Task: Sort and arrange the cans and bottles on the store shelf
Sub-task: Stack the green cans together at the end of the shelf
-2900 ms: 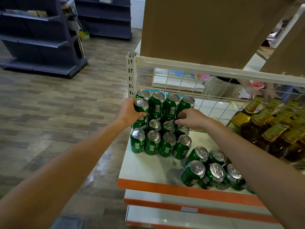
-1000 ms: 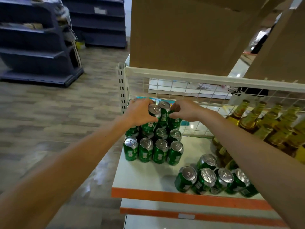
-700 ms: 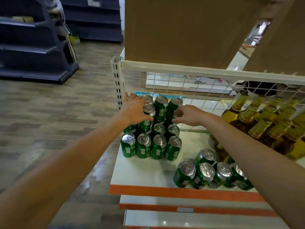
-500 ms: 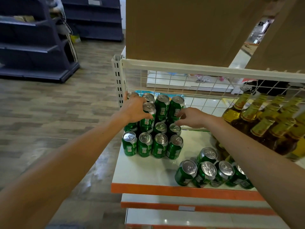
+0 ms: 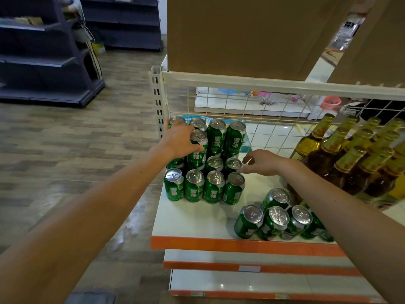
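Now that the right hand (image 5: pixel 263 162) has dropped from the stacked green aluminium cans (image 5: pixel 215 137) at the white orange-edged shelf's (image 5: pixel 197 222) 10 o'clock corner, that tier stands unaided. Loose green cans (image 5: pixel 276 222) at 5 o'clock still need arranging. The right hand hangs loosely curled and empty; the left hand (image 5: pixel 178 141) clasps the leftmost upper can (image 5: pixel 175 160).

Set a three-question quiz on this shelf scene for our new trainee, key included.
1. True or false: the brown bottles stand to the right of the green cans.
2. The left hand grips: A a bottle neck; B an upper-tier can; C a glass jar.
3. Fill in: the front row of the stacked block holds ___ cans.
Key: 1 true; 2 B; 3 four.
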Tool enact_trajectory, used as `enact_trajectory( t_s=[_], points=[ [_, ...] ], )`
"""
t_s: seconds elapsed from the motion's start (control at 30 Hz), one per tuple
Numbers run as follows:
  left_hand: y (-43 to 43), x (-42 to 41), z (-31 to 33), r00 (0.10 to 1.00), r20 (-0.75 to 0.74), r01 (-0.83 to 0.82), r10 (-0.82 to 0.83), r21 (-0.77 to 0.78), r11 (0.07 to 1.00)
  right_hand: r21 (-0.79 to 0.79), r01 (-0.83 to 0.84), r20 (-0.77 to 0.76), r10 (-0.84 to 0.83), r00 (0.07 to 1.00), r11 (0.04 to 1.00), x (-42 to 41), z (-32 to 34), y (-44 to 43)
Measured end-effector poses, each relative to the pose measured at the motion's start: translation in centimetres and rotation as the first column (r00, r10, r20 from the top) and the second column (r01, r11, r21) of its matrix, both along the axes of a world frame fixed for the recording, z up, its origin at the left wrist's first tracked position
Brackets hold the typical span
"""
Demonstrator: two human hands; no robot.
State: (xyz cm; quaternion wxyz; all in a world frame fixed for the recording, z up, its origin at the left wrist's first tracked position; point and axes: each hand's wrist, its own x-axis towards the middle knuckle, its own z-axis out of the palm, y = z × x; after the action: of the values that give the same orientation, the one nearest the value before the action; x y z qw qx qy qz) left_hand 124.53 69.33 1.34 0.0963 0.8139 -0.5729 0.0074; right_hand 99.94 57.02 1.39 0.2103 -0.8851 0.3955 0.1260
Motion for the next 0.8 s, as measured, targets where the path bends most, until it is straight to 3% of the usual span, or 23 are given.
enact_trajectory(
  t_s=[0.1,0.2,0.27,0.37,0.5,0.67,0.8],
  points=[
    [0.5,-0.9,0.2,0.995,0.095,0.001,0.002,-0.037,0.999,-0.029,-0.003,-0.113,0.0,0.994,1.0,-1.5,0.1,0.1],
    [0.7,-3.4,0.2,0.986,0.157,0.108,-0.059,-0.33,0.938,-0.067,0.008,-0.259,-0.025,0.965,0.998,-3.7,0.4,0.4],
    [0.3,-5.9,0.0,0.98,0.098,0.198,-0.172,-0.419,0.886,-0.083,0.011,-0.337,-0.038,0.941,0.996,-4.9,-0.1,0.8],
    [-0.6,-9.9,-0.9,0.943,-0.073,0.278,-0.325,-0.362,0.889,-0.113,0.021,-0.378,-0.063,0.924,0.993,-6.1,-1.4,1.2],
    [-1.9,-13.5,-3.2,0.918,-0.17,0.323,-0.359,-0.206,0.924,-0.173,0.0,-0.452,-0.08,0.889,0.985,-6.7,-2.3,1.5],
    [-2.6,-15.0,-5.3,0.901,-0.266,0.336,-0.344,-0.075,0.939,-0.158,0.041,-0.376,-0.099,0.921,0.987,-7.6,-1.5,0.4],
    [-3.0,-14.9,-4.3,0.842,-0.417,0.349,-0.341,-0.061,0.935,-0.144,0.065,-0.292,-0.105,0.951,0.987,-6.5,2.1,-0.4]
  ],
)
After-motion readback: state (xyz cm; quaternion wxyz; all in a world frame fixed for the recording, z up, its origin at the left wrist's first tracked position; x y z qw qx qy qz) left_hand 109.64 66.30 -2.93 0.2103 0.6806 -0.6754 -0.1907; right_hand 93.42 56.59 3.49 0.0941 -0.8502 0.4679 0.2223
